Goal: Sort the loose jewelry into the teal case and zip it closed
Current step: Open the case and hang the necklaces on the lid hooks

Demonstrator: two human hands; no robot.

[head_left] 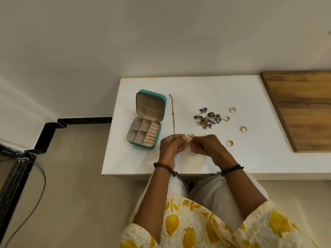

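The teal case (162,108) lies open on the white table (241,97), its lid leaning back and its beige compartments and ring rolls showing. A thin chain (173,115) stretches from beside the lid down to my left hand (172,146), which pinches its near end. My right hand (202,145) meets the left and pinches a small gold pendant (190,136) between the fingertips. A tangled pile of dark and blue jewelry (207,118) sits right of the chain. Several gold rings lie loose around it, one (229,143) close to my right hand.
A wooden board (300,106) covers the table's right part. The table's left edge drops to the floor, where a black metal frame (16,167) and a grey cable (38,192) lie at the left. My lap sits below the near edge.
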